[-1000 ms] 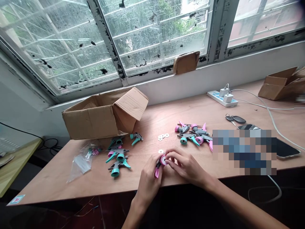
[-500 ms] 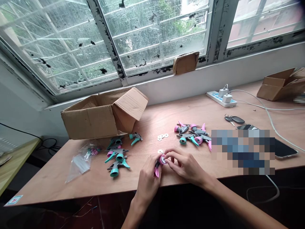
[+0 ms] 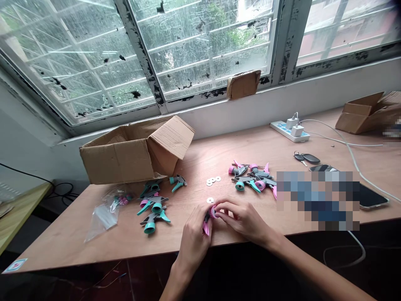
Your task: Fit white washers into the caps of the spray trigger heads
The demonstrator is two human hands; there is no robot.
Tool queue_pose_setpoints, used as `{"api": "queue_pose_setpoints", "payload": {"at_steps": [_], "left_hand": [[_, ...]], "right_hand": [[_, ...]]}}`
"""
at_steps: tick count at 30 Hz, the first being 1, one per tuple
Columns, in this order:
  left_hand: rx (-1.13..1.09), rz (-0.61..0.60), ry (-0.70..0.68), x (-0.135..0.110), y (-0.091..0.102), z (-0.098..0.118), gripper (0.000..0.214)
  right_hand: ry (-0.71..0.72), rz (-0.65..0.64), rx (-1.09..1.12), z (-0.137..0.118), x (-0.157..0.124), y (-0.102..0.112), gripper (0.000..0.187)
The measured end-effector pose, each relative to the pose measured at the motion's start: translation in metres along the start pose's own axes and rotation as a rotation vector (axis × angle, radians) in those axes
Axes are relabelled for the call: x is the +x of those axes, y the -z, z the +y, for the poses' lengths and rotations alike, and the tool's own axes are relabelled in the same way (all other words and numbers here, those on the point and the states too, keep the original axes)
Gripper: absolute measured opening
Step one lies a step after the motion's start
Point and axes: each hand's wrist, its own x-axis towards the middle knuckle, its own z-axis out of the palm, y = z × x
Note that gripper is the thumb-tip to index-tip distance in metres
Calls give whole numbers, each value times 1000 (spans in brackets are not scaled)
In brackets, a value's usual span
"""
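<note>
My left hand is closed around a grey and pink trigger sprayer head, held low over the table's front part. Its pink collar faces right, with something pale inside its mouth. The bent fingers of my right hand pinch at that collar; whether a small part is between the fingertips is hidden. One flat white washer lies just beyond my hands, and several more washers sit farther back. Other trigger sprayer heads in teal, pink and grey lie in a left pile and a right pile.
An open cardboard box stands at the back left, beside a clear plastic bag with small parts. A power strip, keys, a phone and another cardboard box are on the right. A blurred patch covers part of the table.
The sprayer head's collar has turned slightly, so less of its mouth shows. My right fingertips have shifted a little at its rim. The nearest washer is less covered.
</note>
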Motion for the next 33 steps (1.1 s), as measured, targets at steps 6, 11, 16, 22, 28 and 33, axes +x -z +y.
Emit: {"api": "queue_pose_setpoints", "payload": {"at_steps": [6,11,16,22,28,33], "left_hand": [[63,1,-52,1,-2,0,46],[104,5,-73,-1,-3,-3,53],[100,-7,-75,-2,-4,-4,54],[111,-1,-78,0,-2,-1,46],[65,11,-58,1,-1,-1,42],[40,28,-42,1,1,0,42]], "right_hand": [[19,11,-73,-2,0,1,13],[56,-6,-141,1,-2,-2,15],[52,-42,-182,3,-5,-4,14],[52,-61,-197,4,-4,-4,13],[53,-77,-207,4,-4,-5,15],[60,-69,-237,5,-5,-6,17]]}}
